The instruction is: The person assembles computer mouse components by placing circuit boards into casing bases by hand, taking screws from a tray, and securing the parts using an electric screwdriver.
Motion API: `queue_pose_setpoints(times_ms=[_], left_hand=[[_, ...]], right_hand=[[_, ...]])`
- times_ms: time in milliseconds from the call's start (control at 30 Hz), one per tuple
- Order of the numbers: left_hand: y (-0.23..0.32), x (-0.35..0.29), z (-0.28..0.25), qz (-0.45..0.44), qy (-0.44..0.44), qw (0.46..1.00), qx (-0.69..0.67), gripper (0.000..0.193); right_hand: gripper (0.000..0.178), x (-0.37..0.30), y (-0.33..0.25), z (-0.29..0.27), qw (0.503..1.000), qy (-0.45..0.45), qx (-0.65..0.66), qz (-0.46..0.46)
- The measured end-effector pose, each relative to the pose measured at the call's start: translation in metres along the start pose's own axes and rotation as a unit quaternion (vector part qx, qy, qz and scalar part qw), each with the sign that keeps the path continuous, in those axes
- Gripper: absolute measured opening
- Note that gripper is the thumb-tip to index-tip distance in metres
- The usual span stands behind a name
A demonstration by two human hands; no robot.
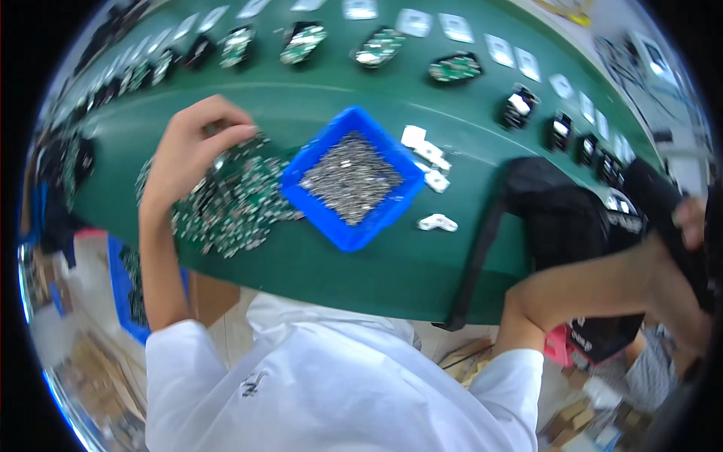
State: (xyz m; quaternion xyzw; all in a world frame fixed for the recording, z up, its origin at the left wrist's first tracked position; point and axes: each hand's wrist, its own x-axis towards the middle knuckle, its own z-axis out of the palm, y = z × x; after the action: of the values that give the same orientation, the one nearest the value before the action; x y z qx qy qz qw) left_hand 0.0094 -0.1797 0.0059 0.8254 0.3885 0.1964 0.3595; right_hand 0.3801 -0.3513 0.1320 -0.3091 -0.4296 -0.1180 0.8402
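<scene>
Over a loose heap of small green circuit boards (pixel 241 203), my left hand (pixel 199 143) is bent with thumb and fingers drawn together. Dark green bits lie right at its fingertips, and what it pinches is blurred. Just right of the heap, a blue square tray (pixel 350 239) holds many thin, silvery metal pieces (pixel 350 177). My right arm reaches far to the right, past a black bag (pixel 565 218). There my right hand (pixel 678 301) is smeared and dim against dark things, its fingers not distinguishable.
Several white plastic pieces (pixel 435 179) lie right of the tray. Along the green table's (pixel 361 275) far side run stacks of circuit boards (pixel 380 47), black parts (pixel 520 105) and white flat pieces (pixel 414 22). A blue bin (pixel 128 294) stands below the left edge; boxes (pixel 580 414) sit lower right.
</scene>
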Motion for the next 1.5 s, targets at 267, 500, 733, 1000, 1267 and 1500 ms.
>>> queue_pose_setpoints(times_ms=[267, 500, 733, 1000, 1267, 1500], left_hand=[[0.076, 0.084, 0.041, 0.072, -0.022, 0.996, -0.047, 0.015], [0.133, 0.185, 0.145, 0.118, -0.131, 0.977, -0.119, 0.024], [0.150, 0.238, 0.201, 0.126, -0.135, 0.979, -0.089, 0.023], [0.145, 0.254, 0.206, 0.103, -0.157, 0.980, -0.061, 0.022], [0.136, 0.247, 0.197, 0.053, -0.189, 0.979, -0.057, 0.023], [0.159, 0.198, 0.162, 0.190, -0.073, 0.975, 0.084, 0.024]], right_hand=[[0.036, 0.006, 0.007, -0.023, 0.986, -0.142, 0.030, -0.082], [0.035, 0.023, -0.004, -0.047, 0.981, -0.171, -0.041, -0.083], [0.037, 0.042, -0.009, -0.077, 0.971, -0.206, -0.104, -0.067], [0.040, 0.056, -0.013, -0.088, 0.970, -0.202, -0.124, -0.059], [0.045, 0.042, -0.011, -0.057, 0.992, -0.090, -0.046, -0.070], [0.050, 0.027, -0.017, -0.034, 0.998, -0.002, 0.019, -0.059]])
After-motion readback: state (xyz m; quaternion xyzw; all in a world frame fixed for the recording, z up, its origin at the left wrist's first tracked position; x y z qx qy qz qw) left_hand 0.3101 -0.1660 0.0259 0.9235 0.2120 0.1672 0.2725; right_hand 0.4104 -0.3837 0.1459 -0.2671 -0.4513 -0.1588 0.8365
